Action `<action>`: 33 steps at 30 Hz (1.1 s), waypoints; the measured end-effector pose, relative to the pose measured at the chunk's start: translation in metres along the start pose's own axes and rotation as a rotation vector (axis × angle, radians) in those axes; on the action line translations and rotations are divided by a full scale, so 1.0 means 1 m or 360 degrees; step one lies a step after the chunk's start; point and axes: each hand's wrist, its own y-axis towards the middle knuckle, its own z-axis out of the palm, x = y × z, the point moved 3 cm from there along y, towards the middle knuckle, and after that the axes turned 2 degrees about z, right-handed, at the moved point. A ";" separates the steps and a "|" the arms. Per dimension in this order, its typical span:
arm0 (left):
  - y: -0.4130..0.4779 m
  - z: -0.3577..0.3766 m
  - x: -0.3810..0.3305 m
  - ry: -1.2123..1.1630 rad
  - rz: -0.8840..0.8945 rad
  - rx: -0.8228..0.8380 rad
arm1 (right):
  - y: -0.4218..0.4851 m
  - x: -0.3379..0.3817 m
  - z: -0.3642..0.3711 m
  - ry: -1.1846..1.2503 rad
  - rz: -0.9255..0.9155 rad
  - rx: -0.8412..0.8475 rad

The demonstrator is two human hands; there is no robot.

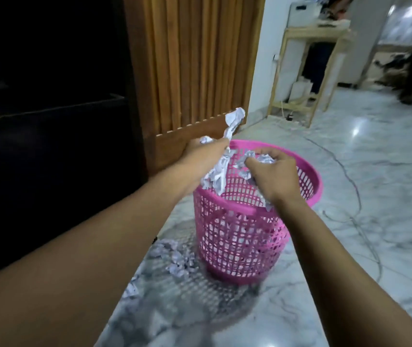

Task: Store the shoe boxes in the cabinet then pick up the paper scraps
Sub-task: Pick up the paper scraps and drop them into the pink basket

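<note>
- Presently, the step in hand: dropping gathered paper into the bin. This is judged to be the second half of the task, as no shoe boxes show on the floor.
- Left hand (200, 156): grip closed round a crumpled wad of paper scraps (232, 121). One long twist stands up above the fingers and more hangs down at the basket's left rim.
- Right hand (272, 174): grip curled round a second wad (257, 159), held over the basket's mouth, with a shred hanging below the wrist.
- Pink basket (317, 186): lattice plastic, upright on the marble floor (350, 246). White paper shows through its wall near the bottom.
- Loose scraps (177, 259): a cluster on the floor just beside the basket's base, on the left. A further piece (131, 289) lies nearer the camera. Neither is collected yet.
- Cabinet (49, 121): dark, at left, its interior too dim to tell whether any boxes are inside.
- Slatted wooden panel (195, 58): behind the basket, beside the cabinet.
- Cable (350, 181): lies across the floor to the right of the basket, apart from it.
- Handling note: lower both wads below the rim before the fingers open, since light paper drifts and the tall twist could tip outside. Shake clinging shreds off over the mouth, and avoid nudging the basket.
- Remaining, by judgement: the cluster at the base and the nearer piece need another pass.
</note>
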 end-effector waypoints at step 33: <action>-0.017 -0.010 0.038 0.2220 0.0811 0.1336 | -0.094 -0.057 0.016 -0.1094 -0.0417 -0.0272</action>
